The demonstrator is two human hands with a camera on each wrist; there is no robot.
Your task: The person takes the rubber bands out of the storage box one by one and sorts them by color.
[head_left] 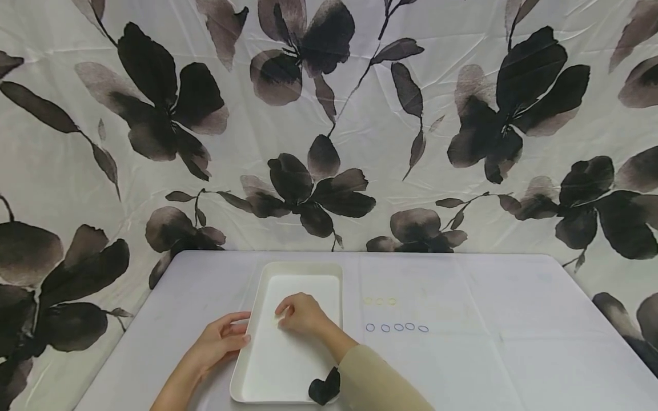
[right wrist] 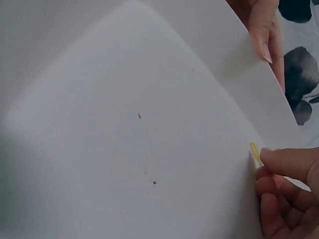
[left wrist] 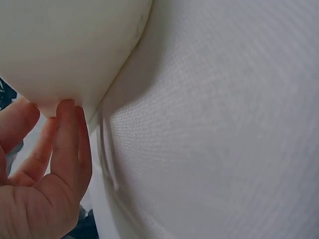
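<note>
A white rectangular tray (head_left: 336, 291) lies lengthwise on the table. My left hand (head_left: 218, 341) holds its left side, with thumb and fingers at the rim; close up, the fingertips (left wrist: 66, 107) press against the tray wall (left wrist: 107, 64). Over the tray's inside, my right hand (head_left: 303, 314) is lowered near the left wall. Between its thumb and fingers it pinches a small yellow rubber band (right wrist: 254, 149), squeezed into a narrow loop. To the right of the tray lie a row of three yellow rubber bands (head_left: 379, 301) and, nearer, a row of several blue rubber bands (head_left: 398, 327).
A white cloth covers the table (head_left: 488, 365). Behind it hangs a white curtain (head_left: 406, 142) with dark flowers. A black object (head_left: 324, 388) by the right sleeve overlaps the tray's near right corner. Small dark specks (right wrist: 154, 182) mark the tray floor.
</note>
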